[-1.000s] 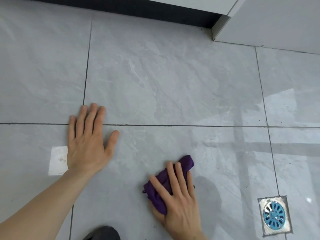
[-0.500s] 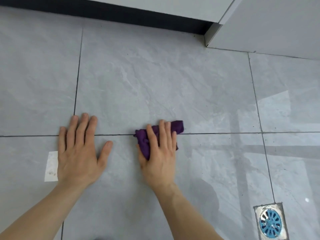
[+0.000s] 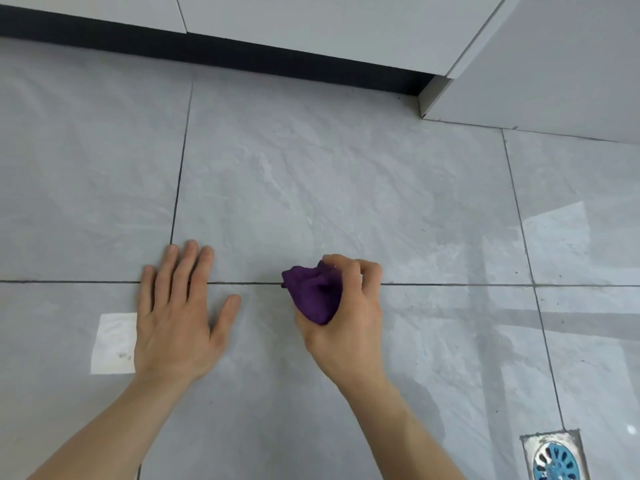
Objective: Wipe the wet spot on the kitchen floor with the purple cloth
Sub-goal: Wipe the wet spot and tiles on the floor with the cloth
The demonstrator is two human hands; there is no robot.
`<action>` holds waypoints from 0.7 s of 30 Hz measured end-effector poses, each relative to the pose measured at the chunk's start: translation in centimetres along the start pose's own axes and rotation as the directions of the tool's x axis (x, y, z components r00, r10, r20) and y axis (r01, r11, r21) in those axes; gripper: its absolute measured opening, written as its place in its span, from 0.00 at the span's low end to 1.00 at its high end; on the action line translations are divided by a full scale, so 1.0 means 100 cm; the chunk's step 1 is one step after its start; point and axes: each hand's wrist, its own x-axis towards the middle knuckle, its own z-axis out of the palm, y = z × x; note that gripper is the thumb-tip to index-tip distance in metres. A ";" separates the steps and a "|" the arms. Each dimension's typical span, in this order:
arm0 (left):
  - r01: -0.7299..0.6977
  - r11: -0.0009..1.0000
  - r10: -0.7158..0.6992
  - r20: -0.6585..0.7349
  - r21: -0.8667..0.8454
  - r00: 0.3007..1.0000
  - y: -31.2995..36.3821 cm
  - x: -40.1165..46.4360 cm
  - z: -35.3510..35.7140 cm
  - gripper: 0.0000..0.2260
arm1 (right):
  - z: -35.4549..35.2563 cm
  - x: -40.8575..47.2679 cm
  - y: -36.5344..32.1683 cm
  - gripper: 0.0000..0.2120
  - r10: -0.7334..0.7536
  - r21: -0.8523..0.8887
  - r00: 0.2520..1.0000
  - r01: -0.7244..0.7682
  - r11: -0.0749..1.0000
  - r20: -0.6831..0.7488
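Since half a second ago the right hand point(image 3: 349, 317) has gone from flat on the purple cloth point(image 3: 313, 296) to bunching it, fingers clenched around it | grey tiled floor point(image 3: 311, 174) | left hand point(image 3: 176, 317) flat, fingers released, beside white patch point(image 3: 112, 342) | cloth over horizontal grout line point(image 3: 450, 284) | floor drain point(image 3: 556, 457) lower right

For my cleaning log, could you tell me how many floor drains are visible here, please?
1. The floor drain, with a blue grate in a metal frame, sits at the bottom right corner, right of the right hand. Others may lie outside the view.
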 end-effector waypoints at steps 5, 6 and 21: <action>-0.002 1.000 0.002 0.007 0.002 1.000 -0.001 0.000 0.000 0.36 | -0.008 0.003 -0.006 0.24 0.218 -0.228 0.969 -0.187 0.955 0.120; -0.004 1.000 0.004 0.008 0.006 1.000 -0.001 0.000 0.000 0.36 | -0.006 0.003 -0.004 0.23 0.170 -0.311 0.983 -0.140 0.940 0.069; -0.002 0.999 0.000 0.051 0.036 0.999 -0.003 0.001 0.001 0.36 | 0.032 -0.067 0.040 0.29 -0.287 -0.554 0.957 0.262 0.790 0.044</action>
